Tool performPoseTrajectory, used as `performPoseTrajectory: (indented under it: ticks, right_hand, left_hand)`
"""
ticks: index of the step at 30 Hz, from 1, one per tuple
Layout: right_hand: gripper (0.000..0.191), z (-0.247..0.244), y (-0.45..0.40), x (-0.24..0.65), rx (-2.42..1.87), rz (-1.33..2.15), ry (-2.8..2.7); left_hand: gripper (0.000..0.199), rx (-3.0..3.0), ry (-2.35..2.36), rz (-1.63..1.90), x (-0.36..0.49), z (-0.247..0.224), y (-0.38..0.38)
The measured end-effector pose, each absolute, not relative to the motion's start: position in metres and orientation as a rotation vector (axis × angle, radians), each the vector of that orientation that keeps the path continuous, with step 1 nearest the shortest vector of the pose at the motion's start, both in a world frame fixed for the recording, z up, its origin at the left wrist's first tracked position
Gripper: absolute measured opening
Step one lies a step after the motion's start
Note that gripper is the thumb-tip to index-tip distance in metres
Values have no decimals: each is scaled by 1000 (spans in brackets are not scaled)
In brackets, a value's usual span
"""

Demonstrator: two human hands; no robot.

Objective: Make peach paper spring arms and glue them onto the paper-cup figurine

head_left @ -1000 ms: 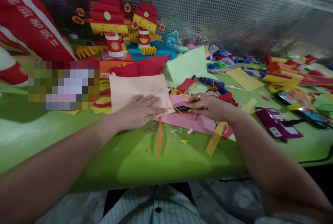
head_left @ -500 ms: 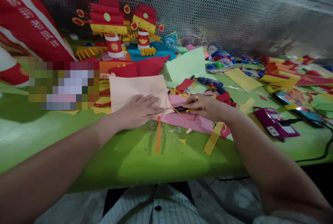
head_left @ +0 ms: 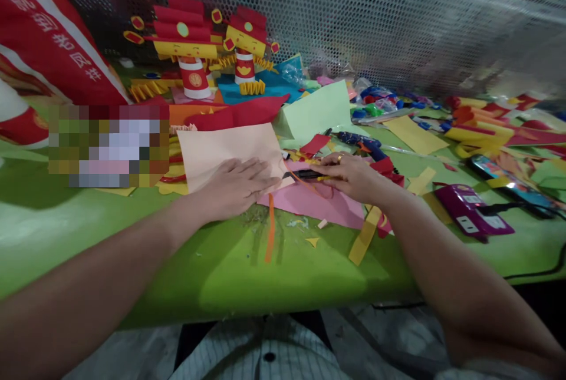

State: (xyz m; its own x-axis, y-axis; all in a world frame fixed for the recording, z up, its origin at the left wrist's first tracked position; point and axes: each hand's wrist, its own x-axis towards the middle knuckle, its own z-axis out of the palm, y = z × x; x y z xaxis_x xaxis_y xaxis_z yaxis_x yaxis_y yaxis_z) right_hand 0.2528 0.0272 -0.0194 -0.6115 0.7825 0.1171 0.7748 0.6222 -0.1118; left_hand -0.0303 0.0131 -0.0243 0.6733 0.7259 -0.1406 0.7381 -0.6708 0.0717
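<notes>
Paper [head_left: 223, 147], pale peach, lying under left hand [head_left: 232, 188], fingers flat on top and a bit apart. Black tool [head_left: 315, 174] pinched in right hand [head_left: 349, 175], fingers together on it, tip at the paper's edge. Pink sheet [head_left: 338, 209] below right hand and tool. Orange strip [head_left: 269, 230] just beside left hand. Green sheet [head_left: 319, 111] past both hands. Purple box [head_left: 460, 194] well right of right hand.

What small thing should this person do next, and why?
Perhaps ease the thin orange strip off the dark tool in the right hand: it appears to cross the tool and could snag. The left hand lies flat on the pale sheet.
</notes>
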Motion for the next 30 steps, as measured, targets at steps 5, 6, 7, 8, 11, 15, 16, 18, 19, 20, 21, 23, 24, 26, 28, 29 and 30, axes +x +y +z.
performPoseTrajectory:
  ticks: [5, 6, 7, 8, 11, 15, 16, 18, 19, 20, 21, 23, 24, 26, 28, 29, 30]
  right_hand:
    - [36, -22, 28, 253, -1318, 71, -2706]
    - [37, -21, 28, 253, -1311, 75, -2717]
    - [37, -21, 28, 252, -1301, 78, -2729]
    - [37, -20, 27, 251, -1289, 80, -2740]
    - [38, -19, 27, 249, -1251, 76, -2767]
    - [38, -19, 27, 247, -1226, 46, -2791]
    - [37, -20, 28, 247, -1231, 40, -2790]
    - [36, -21, 28, 247, -1252, 37, -2781]
    - [35, -21, 28, 247, -1263, 40, -2774]
    - [35, -21, 28, 246, -1274, 47, -2768]
    - [35, -21, 28, 246, -1283, 58, -2762]
    - [35, -21, 27, 246, -1299, 91, -2758]
    - [36, -20, 27, 246, -1303, 112, -2761]
    - [36, -19, 27, 247, -1303, 153, -2768]
    - [36, -18, 27, 250, -1293, 183, -2774]
    - [36, -18, 28, 251, -1283, 192, -2777]
    - [36, -18, 28, 252, -1273, 198, -2780]
  left_hand:
    - [46, 2748, 1297, -131, -27, -21, 13]
    - [46, 2749, 1310, -137, -26, -20, 13]
    - [47, 2749, 1320, -142, -26, -19, 13]
    - [47, 2750, 1324, -146, -25, -19, 12]
    - [49, 2763, 1290, -147, -24, -19, 14]
    - [51, 2796, 1150, -157, -23, -21, 18]
    - [50, 2791, 1129, -159, -23, -22, 19]
    - [48, 2768, 1122, -155, -22, -22, 19]
    - [47, 2752, 1131, -150, -21, -22, 19]
    - [47, 2737, 1140, -145, -21, -22, 18]
    - [47, 2725, 1148, -144, -20, -22, 18]
    - [48, 2711, 1157, -146, -20, -22, 17]
    - [49, 2708, 1158, -149, -20, -22, 16]
    - [49, 2716, 1149, -143, -20, -23, 16]
    - [50, 2728, 1142, -135, -21, -24, 17]
    - [50, 2732, 1140, -136, -21, -25, 17]
    - [50, 2735, 1140, -139, -21, -25, 17]
